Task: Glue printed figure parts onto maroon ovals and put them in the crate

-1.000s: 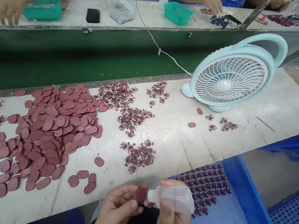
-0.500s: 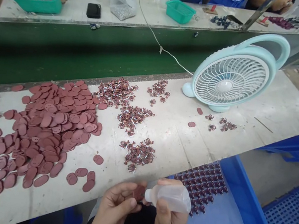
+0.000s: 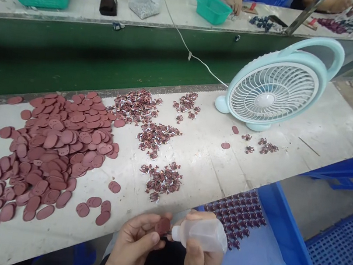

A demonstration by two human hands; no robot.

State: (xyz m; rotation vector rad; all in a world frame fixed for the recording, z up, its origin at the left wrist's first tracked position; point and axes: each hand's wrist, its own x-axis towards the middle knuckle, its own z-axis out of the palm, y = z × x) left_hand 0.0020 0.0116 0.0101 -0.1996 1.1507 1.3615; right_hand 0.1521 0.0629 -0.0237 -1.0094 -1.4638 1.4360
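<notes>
Between the thumb and fingers of my left hand [image 3: 138,242] is a reddish-brown oval disc [image 3: 163,226]. My right hand [image 3: 202,260] grips a translucent white squeeze bottle [image 3: 206,234], tilted so that its nozzle end points left at the disc. Whether the tip touches the disc I cannot make out. Just beyond my hands, on the white table [image 3: 196,175], lies a cluster of small dark-red and white figure-like pieces [image 3: 162,180]. A few loose oval discs [image 3: 103,218] rest left of my left hand.
A big heap of oval discs [image 3: 59,141] covers the table's left part. More small pieces [image 3: 137,106] lie behind. A light-blue fan [image 3: 265,100] stands at the right. Below the edge, a blue crate [image 3: 293,238] holds rows of assembled pieces [image 3: 240,215]. Other people work at the far table.
The disc in my left hand has turned to show more of its flat face. My right hand still holds the bottle in nearly the same spot. Across the way, a person's arm has moved.
</notes>
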